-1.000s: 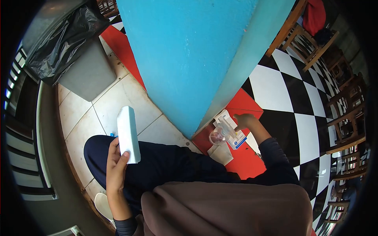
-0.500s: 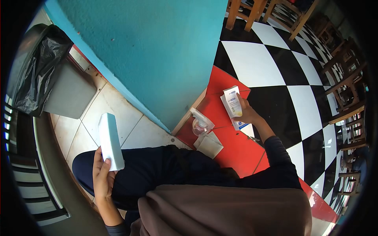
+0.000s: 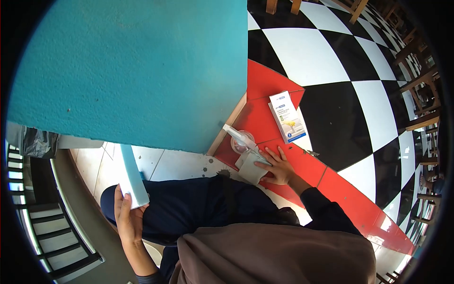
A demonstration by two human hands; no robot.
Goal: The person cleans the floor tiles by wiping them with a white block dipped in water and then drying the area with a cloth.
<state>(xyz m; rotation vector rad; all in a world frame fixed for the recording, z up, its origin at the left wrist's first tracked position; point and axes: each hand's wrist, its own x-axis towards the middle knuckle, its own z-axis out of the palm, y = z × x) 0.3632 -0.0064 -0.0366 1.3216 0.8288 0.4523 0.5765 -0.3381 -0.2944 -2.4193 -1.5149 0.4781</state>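
My left hand (image 3: 128, 218) grips the lower end of a long white and pale blue block (image 3: 132, 177), held upright over my left knee. On the red tiled ledge, my right hand (image 3: 276, 166) rests with spread fingers on a folded whitish cloth (image 3: 250, 166). Just beyond the cloth a clear bottle (image 3: 242, 141) with a white spray head stands close to the pillar's base. Farther right on the ledge lies a white printed box (image 3: 288, 118) with yellow and blue markings.
A large teal pillar (image 3: 142, 71) fills the upper left. Part of a grey bin with a black bag (image 3: 40, 142) shows at the left edge. Wooden chairs (image 3: 421, 94) stand at the right on the checkered floor (image 3: 307, 57).
My right hand has left the box, which now lies on the ledge, and has moved down onto the cloth. The view has shifted, and the pillar hides more of the bin.
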